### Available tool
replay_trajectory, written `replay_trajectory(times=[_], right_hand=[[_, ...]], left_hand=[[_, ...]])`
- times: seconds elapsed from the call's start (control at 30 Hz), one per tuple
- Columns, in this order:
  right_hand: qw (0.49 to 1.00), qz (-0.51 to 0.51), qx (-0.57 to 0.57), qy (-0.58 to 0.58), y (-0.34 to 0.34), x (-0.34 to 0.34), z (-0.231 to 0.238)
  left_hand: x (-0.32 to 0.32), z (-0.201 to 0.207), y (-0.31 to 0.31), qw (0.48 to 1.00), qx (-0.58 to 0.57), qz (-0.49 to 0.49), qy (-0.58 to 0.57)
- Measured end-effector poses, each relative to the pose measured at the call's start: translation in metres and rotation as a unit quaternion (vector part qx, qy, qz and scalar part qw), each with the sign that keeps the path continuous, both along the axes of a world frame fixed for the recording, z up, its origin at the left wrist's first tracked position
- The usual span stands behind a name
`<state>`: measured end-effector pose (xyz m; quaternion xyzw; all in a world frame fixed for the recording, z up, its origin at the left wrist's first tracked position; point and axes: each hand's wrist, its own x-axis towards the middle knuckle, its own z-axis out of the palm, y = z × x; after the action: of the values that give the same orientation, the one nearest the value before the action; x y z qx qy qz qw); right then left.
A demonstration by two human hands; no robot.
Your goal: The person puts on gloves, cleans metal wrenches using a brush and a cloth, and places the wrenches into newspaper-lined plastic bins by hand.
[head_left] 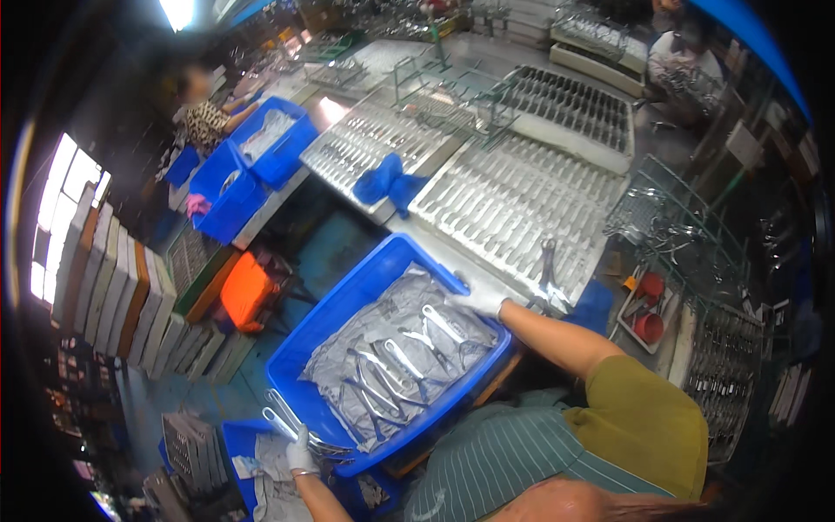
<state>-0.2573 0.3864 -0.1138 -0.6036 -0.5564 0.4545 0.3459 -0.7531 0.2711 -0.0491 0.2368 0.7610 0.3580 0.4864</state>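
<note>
My left hand, in a white glove, is closed around several silver wrenches at the near left corner of a large blue tub. Grey crumpled paper lines the tub. On this paper more silver wrenches lie side by side in a slanting row. My right hand, also gloved in white, reaches over the tub's right rim, just above the end of the row. Its fingers look apart, and I see nothing in them.
Pale slotted trays cover the workbench beyond, with a wrench on one and a blue cloth beside it. A second paper-filled blue tub sits lower left. An orange chair and another person are farther left.
</note>
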Motion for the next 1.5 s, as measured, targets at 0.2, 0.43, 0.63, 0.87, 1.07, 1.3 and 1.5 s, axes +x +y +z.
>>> replay_trajectory(times=[0.2, 0.43, 0.63, 0.87, 1.07, 1.3, 1.5], right_hand=[[0.995, 0.001, -0.053, 0.083, 0.007, -0.006, 0.009], [0.988, 0.006, -0.066, 0.143, 0.022, 0.01, -0.022], [0.969, 0.014, -0.135, 0.207, 0.03, 0.0, -0.009], [0.967, 0.002, -0.134, 0.215, 0.055, 0.01, -0.032], [0.967, 0.036, -0.156, 0.196, 0.068, 0.01, -0.013], [0.97, 0.091, -0.159, 0.158, 0.068, 0.001, 0.032], [0.979, 0.06, -0.122, 0.153, 0.064, 0.016, 0.016]], left_hand=[[0.01, 0.005, -0.017, 0.999, -0.023, 0.037, 0.014], [0.016, 0.008, 0.021, 0.992, -0.073, 0.001, -0.099], [-0.009, -0.025, 0.009, 0.988, -0.018, 0.008, -0.155], [0.002, -0.017, 0.008, 0.992, 0.005, 0.007, -0.129], [0.022, 0.012, -0.03, 0.976, 0.033, 0.065, -0.203], [0.041, 0.003, -0.086, 0.964, 0.053, 0.141, -0.219], [0.036, -0.008, -0.076, 0.973, 0.08, 0.126, -0.178]])
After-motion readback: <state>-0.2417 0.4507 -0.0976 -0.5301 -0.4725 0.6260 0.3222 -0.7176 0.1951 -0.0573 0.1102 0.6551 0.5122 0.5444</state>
